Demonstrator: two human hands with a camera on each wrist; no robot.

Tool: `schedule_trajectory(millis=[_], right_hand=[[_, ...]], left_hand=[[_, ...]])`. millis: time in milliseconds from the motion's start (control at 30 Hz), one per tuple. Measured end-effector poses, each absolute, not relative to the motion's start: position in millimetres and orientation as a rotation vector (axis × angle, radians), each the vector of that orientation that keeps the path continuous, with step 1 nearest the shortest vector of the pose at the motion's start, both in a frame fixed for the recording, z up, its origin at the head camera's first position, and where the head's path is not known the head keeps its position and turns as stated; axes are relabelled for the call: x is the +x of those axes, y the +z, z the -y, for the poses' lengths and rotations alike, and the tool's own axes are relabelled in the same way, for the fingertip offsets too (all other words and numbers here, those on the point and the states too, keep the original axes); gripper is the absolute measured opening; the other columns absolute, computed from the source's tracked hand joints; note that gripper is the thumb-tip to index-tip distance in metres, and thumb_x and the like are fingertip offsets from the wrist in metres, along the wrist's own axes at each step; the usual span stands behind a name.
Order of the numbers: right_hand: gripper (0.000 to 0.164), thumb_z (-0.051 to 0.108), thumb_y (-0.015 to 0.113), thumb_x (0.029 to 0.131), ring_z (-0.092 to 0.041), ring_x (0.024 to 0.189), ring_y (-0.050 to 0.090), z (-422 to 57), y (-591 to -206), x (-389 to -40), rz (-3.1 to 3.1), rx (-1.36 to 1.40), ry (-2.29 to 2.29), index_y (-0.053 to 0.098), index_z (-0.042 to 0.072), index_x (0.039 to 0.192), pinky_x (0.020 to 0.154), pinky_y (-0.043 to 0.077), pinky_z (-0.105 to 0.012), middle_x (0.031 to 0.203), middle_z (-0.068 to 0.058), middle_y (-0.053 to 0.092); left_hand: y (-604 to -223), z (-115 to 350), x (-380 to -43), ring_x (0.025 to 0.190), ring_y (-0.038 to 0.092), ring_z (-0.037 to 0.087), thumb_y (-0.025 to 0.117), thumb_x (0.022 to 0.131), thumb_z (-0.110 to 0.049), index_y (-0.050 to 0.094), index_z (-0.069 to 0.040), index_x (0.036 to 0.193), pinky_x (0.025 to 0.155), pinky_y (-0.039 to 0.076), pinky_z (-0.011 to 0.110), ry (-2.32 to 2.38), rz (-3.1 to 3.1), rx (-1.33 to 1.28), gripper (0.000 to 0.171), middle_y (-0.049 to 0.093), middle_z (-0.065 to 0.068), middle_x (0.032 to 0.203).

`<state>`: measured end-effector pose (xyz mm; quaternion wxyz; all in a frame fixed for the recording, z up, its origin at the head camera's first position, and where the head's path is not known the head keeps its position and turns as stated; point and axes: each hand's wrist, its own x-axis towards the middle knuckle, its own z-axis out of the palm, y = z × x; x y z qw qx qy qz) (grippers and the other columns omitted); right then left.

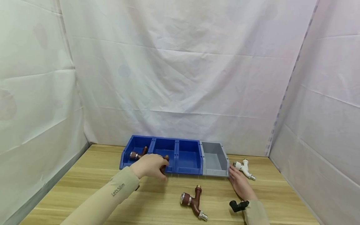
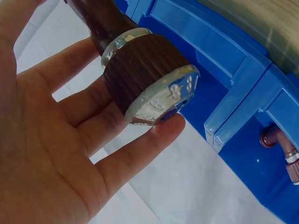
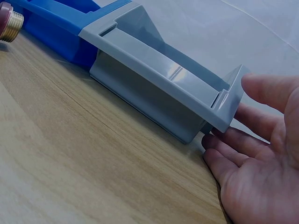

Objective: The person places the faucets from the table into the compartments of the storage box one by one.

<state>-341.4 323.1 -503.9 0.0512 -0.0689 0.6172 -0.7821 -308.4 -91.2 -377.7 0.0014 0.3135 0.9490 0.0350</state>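
My left hand [image 1: 150, 166] holds a dark brown faucet [image 2: 140, 65] above the front of the second blue bin [image 1: 164, 145]. In the left wrist view its ribbed knob with a silver, marked end points away from the palm, fingers along its side. Another brown faucet [image 1: 136, 155] lies in the leftmost blue bin [image 1: 123, 157]. At the right end of the row, my right hand [image 1: 241, 184] rests by the table with its fingers against the side of the grey bin [image 3: 154, 74]. Just beyond those fingers lies a white faucet [image 1: 245, 168].
A third brown faucet [image 1: 195, 201] lies on the wooden table [image 1: 219, 193] in front of the bins. The third blue bin [image 1: 189, 156] sits beside the grey one. White cloth [image 1: 180, 78] hangs behind and on both sides.
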Motion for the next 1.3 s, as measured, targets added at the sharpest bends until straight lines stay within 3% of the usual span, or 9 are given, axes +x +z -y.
schedule_trajectory(millis=[233,467,600,967,1167,1300], right_hand=[[0.058,0.012,0.035,0.106,-0.031,0.144,0.011,-323.1,-505.1,-342.0,-1.919,-0.165,-2.354,0.005,-0.007,0.152,0.106,0.03,-0.022,0.159,-0.019,0.006],[0.059,0.012,0.036,0.106,-0.032,0.144,0.008,-321.1,-500.1,-345.4,-1.901,-0.177,-2.385,0.003,-0.008,0.151,0.114,0.015,-0.037,0.159,-0.02,0.003],[0.058,0.01,0.034,0.106,-0.031,0.144,0.007,-320.3,-498.8,-345.8,-1.869,-0.185,-2.391,0.003,-0.007,0.152,0.115,0.011,-0.039,0.159,-0.019,0.002],[0.059,0.01,0.033,0.105,-0.032,0.144,0.007,-321.9,-505.8,-345.4,-1.898,-0.19,-2.36,0.001,-0.009,0.151,0.115,0.01,-0.042,0.159,-0.022,-0.001],[0.058,0.011,0.034,0.105,-0.015,0.137,0.024,-323.4,-505.8,-344.3,-1.945,-0.144,-2.318,0.004,-0.008,0.151,0.112,0.02,-0.033,0.16,-0.018,0.002],[0.059,0.011,0.034,0.105,-0.023,0.142,0.016,-323.2,-504.4,-343.1,-1.911,-0.143,-2.355,0.002,-0.009,0.151,0.113,0.017,-0.035,0.159,-0.02,0.001]], left_hand=[[-375.5,90.2,-304.6,0.095,0.063,0.017,0.078,0.075,-0.051,0.07,-0.019,0.119,0.081,0.053,0.041,0.136,-2.966,0.971,0.055,0.068,-0.005,0.102],[-370.3,91.6,-309.1,0.096,0.063,0.018,0.078,0.074,-0.052,0.07,-0.022,0.119,0.082,0.052,0.041,0.113,-2.984,0.97,0.055,0.068,-0.005,0.104],[-370.3,92.8,-310.4,0.094,0.063,0.017,0.078,0.075,-0.051,0.07,-0.021,0.119,0.081,0.053,0.041,0.107,-2.994,0.971,0.054,0.068,-0.005,0.101],[-374.1,91.5,-311.0,0.094,0.064,0.017,0.079,0.072,-0.053,0.071,-0.02,0.117,0.08,0.053,0.04,0.093,-3.018,0.956,0.057,0.069,-0.005,0.101],[-378.4,89.2,-315.2,0.092,0.064,0.015,0.078,0.073,-0.055,0.07,-0.022,0.117,0.08,0.053,0.04,0.063,-3.012,0.973,0.056,0.068,-0.007,0.098],[-377.0,87.3,-316.4,0.093,0.064,0.017,0.078,0.073,-0.054,0.07,-0.022,0.118,0.08,0.053,0.041,0.075,-3.01,0.947,0.056,0.068,-0.006,0.101]])
